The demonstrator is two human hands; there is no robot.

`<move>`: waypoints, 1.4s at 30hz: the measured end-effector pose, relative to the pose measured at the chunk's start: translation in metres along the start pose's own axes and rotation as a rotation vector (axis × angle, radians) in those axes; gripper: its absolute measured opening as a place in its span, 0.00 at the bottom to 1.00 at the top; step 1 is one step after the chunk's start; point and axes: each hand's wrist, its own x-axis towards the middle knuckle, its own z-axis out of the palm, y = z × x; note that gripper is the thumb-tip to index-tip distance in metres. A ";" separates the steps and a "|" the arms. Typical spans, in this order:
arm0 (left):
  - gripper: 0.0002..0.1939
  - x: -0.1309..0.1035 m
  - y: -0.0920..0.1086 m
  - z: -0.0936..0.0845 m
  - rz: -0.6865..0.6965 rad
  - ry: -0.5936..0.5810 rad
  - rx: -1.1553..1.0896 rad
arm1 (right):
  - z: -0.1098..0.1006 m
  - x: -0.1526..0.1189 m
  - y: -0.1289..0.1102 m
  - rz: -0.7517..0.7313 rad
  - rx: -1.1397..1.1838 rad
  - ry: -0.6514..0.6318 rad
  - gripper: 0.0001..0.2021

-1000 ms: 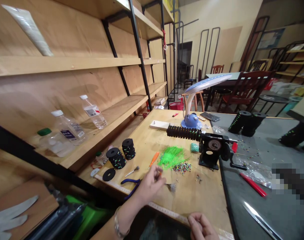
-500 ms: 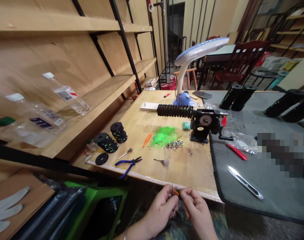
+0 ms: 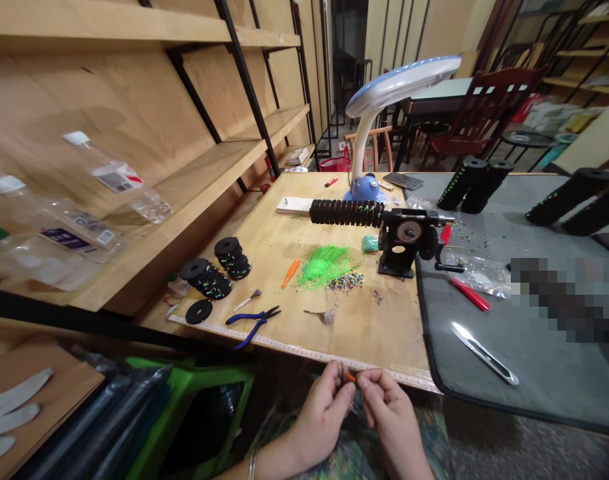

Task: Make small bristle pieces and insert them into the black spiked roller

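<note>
A small orange piece (image 3: 351, 378) shows between the fingertips of both hands, just off the table's front edge. My left hand (image 3: 328, 407) pinches at its left side, thumb against bent fingers. From the right, my right hand (image 3: 388, 408) pinches close by, its thumb and forefinger pressed together. Fine, thin strands seem to hang below the fingers, too small to make out. On the table beyond lie a grey-tipped tuft (image 3: 326, 317), blue-handled pliers (image 3: 255, 321), an orange-handled tool (image 3: 289, 275), bright green strands (image 3: 328, 265) and a heap of coloured beads (image 3: 347, 282).
Behind the beads stands a black hand-crank device (image 3: 403, 240) with a row of black discs (image 3: 347, 213). Stacked black spools (image 3: 207, 279) sit at left. A desk lamp (image 3: 367, 188) is at the back. A grey mat (image 3: 534, 373) holds a metal knife (image 3: 485, 355).
The view has shifted slightly, so the table items sit a little higher and farther left. Both hands keep their pinch around the orange piece.
</note>
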 end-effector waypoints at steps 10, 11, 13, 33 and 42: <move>0.23 0.003 -0.001 0.006 -0.184 -0.064 -0.345 | -0.001 -0.001 0.005 -0.021 -0.010 -0.006 0.25; 0.23 0.004 -0.001 0.006 -0.183 -0.061 -0.354 | -0.001 -0.002 0.005 -0.021 -0.013 -0.009 0.24; 0.23 0.004 0.000 0.007 -0.180 -0.050 -0.344 | -0.001 -0.003 0.005 -0.019 -0.017 -0.009 0.24; 0.23 0.005 -0.001 0.007 -0.195 0.058 -0.253 | 0.001 -0.009 -0.005 0.000 -0.088 0.020 0.22; 0.23 0.004 0.002 0.006 -0.172 0.045 -0.178 | 0.000 -0.007 -0.002 0.001 -0.113 0.015 0.21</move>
